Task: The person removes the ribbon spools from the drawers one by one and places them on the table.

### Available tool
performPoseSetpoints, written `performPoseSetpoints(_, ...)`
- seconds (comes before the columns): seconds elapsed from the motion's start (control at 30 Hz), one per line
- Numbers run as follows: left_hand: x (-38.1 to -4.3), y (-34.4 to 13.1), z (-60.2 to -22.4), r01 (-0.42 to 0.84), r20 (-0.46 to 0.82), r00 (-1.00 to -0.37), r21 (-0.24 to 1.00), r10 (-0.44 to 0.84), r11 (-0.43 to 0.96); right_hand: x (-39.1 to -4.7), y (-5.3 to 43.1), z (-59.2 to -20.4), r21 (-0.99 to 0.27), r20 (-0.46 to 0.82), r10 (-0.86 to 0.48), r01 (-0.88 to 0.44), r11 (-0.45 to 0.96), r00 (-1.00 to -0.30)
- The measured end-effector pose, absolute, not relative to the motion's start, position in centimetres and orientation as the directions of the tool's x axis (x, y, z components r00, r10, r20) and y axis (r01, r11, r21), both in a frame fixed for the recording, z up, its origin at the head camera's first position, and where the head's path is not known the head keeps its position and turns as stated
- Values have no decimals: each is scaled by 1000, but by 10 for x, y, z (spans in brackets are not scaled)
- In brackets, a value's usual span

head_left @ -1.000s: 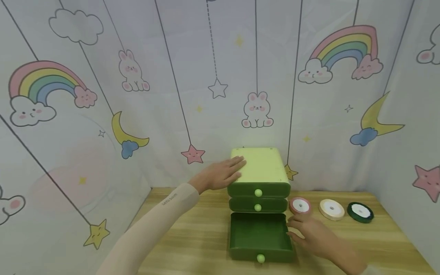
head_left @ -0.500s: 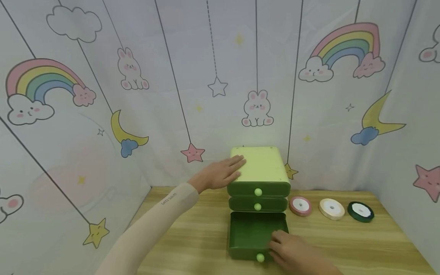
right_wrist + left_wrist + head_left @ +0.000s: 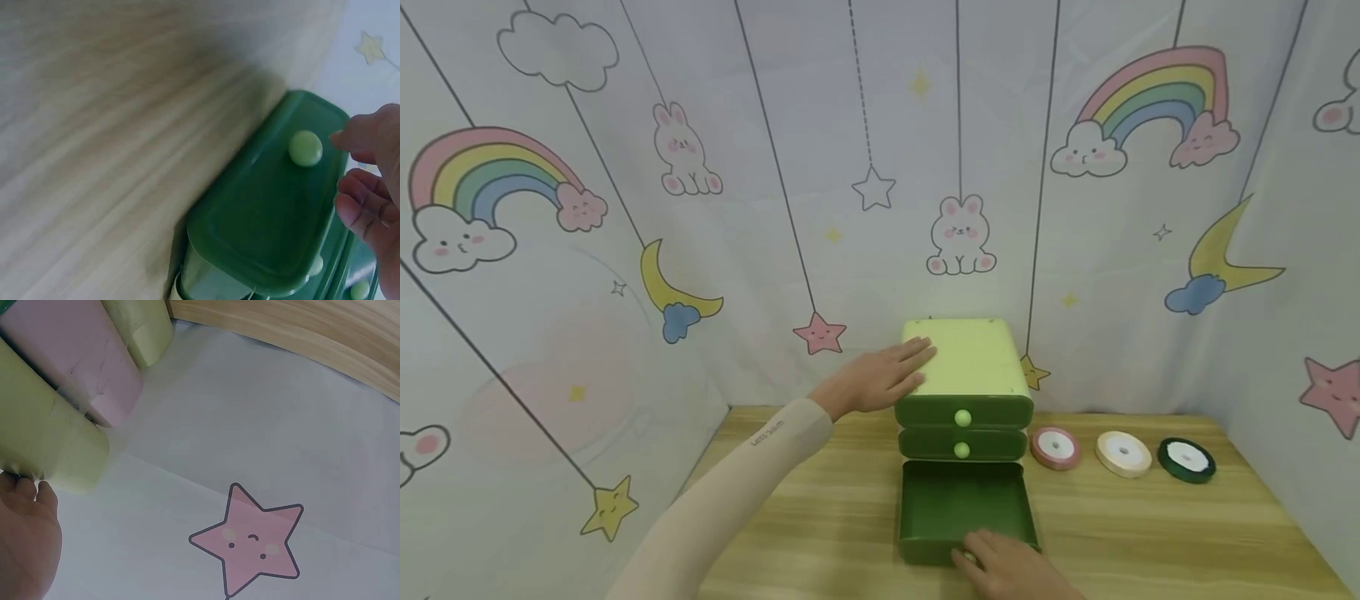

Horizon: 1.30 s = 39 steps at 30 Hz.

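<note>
A small drawer cabinet [image 3: 966, 358] with a pale green top and dark green drawer fronts stands on the table. Flat on the left part of its top rests my left hand [image 3: 876, 382]; in the left wrist view that hand's [image 3: 28, 540] fingertips touch the pale green casing. The bottom drawer [image 3: 925, 550] is pulled out and its inside looks bare. At its front, my right hand [image 3: 1011, 568] partly hides the round knob in the head view. The right wrist view shows the right hand [image 3: 378, 181] beside the light green knob [image 3: 305, 148], fingers loosely bent, a small gap between.
Right of the cabinet lie three ribbon spools: pink [image 3: 1056, 448], cream [image 3: 1123, 454] and dark green [image 3: 1186, 460]. The two upper drawers [image 3: 962, 446] are closed. A printed curtain [image 3: 880, 250] hangs behind the wooden table [image 3: 820, 517].
My right hand has moved from the drawer's right side, over its right front corner, to the knob at the front. The left hand has stayed on the cabinet's top.
</note>
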<state>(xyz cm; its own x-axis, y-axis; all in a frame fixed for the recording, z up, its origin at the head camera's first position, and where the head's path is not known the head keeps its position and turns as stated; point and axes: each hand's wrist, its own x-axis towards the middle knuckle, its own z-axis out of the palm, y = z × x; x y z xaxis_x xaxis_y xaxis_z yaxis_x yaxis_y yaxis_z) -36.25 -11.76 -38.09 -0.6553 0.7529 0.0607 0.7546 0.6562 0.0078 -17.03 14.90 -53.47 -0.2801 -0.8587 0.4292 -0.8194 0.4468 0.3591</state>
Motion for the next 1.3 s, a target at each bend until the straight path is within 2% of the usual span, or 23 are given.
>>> performPoseSetpoints(0.27,-363,-119,-384,747,47,-664,0,746,664,-169,142,-543,424,346,-900,-812,401,-264)
performPoseSetpoints(0.47,-363,-119,-384,750,53,-661,-5,749,662,-174,144,-562,435,367,-898,-808,397,-243)
performPoseSetpoints(0.67,-364,-119,-384,751,55,-658,-11,751,660,-177,142,-578,407,397,-881,-810,422,-259)
performPoseSetpoints(0.87,-364,-118,-382,753,62,-656,-11,752,658,-181,139,-577,446,451,-869,-791,418,-205)
performPoseSetpoints(1.07,-364,-117,-381,754,60,-656,0,752,657,-179,138,-568,443,464,-863,-792,420,-199)
performPoseSetpoints(1.3,-365,-117,-381,755,58,-654,-16,755,655,-176,138,-559,474,423,-884,-782,405,-201)
